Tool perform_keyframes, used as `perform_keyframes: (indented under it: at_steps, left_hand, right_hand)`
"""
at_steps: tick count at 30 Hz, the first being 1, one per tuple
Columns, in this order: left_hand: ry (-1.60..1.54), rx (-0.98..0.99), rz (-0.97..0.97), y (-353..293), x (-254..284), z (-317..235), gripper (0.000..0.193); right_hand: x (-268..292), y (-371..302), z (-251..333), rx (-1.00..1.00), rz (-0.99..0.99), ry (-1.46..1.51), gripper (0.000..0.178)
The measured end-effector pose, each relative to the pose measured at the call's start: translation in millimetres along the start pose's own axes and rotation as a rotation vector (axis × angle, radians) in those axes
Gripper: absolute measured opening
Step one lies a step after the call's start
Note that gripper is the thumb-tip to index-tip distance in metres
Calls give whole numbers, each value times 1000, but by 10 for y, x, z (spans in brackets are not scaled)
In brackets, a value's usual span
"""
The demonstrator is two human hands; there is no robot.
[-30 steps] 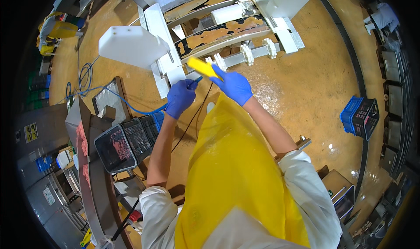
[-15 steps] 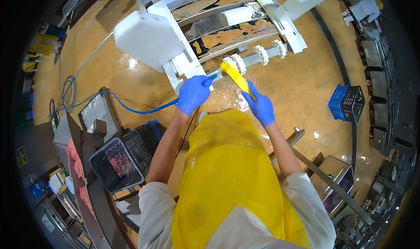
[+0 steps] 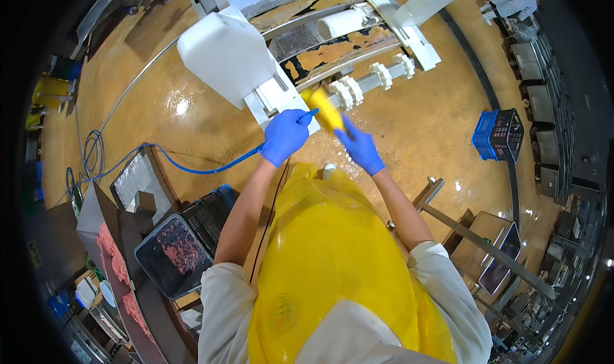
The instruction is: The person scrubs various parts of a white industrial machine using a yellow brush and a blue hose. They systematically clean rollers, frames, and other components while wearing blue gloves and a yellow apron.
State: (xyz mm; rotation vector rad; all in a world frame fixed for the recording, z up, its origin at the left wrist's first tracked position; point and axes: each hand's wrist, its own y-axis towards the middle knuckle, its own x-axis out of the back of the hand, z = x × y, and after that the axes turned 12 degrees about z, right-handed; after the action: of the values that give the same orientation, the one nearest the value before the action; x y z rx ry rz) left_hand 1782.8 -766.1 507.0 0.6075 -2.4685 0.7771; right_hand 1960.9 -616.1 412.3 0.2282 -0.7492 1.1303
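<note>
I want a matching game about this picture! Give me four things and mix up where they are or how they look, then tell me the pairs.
Things:
1. Blue hose
2. Apron
3. Yellow brush
4. Dark crate

Places and states:
A. Held in the right hand
B. Has pink bits inside
C. Held in the left hand
D. Worn down the front of the body

Right pairs: 1-C, 2-D, 3-A, 4-B
</note>
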Motion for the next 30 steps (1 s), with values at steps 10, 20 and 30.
perform_keyframes:
  at_steps: [10,20,30]
  left_hand:
    - [-32,-109,-59,97,-171,120,28]
    - [-46,-115,-30,216,-313,13,29]
    - [-121,-105,-50,416,-507,-134,30]
  right_hand:
    - [249,2,203,-112,-126,26,51]
    - [263,-138,-101,-140,-153,32,51]
    - [358,9,-80,-127,-264,266,53]
